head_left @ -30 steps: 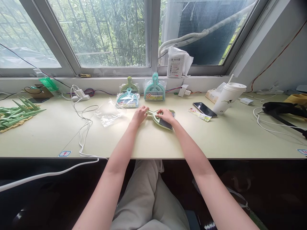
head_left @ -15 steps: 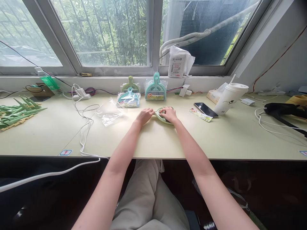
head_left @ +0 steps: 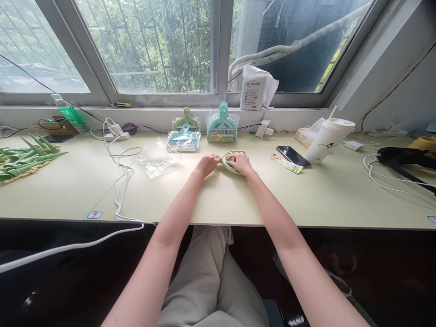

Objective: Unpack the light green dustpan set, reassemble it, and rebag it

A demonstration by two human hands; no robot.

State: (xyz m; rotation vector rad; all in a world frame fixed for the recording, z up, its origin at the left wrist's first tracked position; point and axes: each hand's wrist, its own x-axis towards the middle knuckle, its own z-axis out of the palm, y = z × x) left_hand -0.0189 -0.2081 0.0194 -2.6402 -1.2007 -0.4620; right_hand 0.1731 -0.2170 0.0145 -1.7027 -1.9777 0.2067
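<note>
both bare forearms stretched forward from the bottom edge, converging toward centre; left hand point(head_left: 206, 164) palm down, fingers curled, knuckles up, thumb side toward the other hand; right hand point(head_left: 240, 162) palm down just beside it, fingers bent, tips pointing left; hands close together, nearly touching at the fingertips; legs in light trousers below, between the arms

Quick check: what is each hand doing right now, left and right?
Left hand: fingers curled, touching the left edge of the green mini dustpan set on the desk.
Right hand: curled over the set, gripping it.
</note>
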